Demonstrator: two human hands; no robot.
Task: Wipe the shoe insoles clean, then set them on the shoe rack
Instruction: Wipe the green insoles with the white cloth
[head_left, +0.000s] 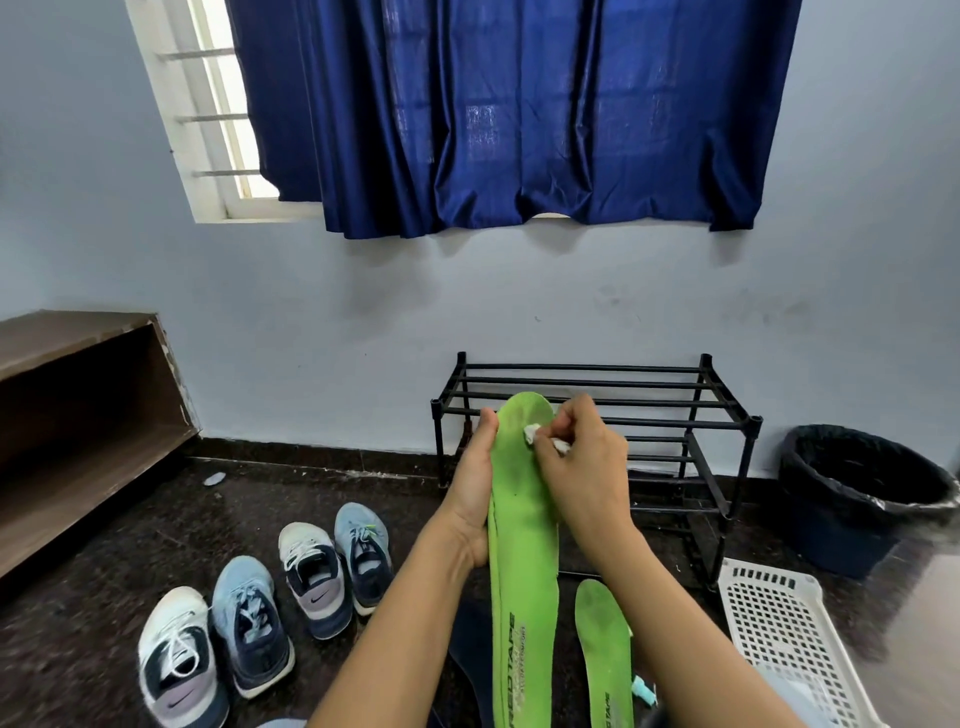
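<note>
A brown wooden shelf (78, 415) stands along the left wall. On the dark floor (78, 649) in front of it lie four sneakers in a loose row: a white one (176, 660), a light blue one (252, 623), another white one (311, 577) and another light blue one (363, 551).

The left hand (470, 499) grips the left edge of a long green insole (522, 545), thumb up along the toe end and the fingers curled behind it, holding it upright in the air in front of the shoe rack. The right hand (582, 467) has its fingers pinched on a small white wipe (535, 434), pressed against the insole's upper face near the toe.

A second green insole (605, 649) lies lower, just right of the held one, with a small teal-and-white scrap (644, 691) beside it, perhaps a used wipe. Behind the hands stands the black metal shoe rack (705, 364), against the wall. Right of it sit a white perforated basket (779, 634) and a black-lined bin (857, 488).
</note>
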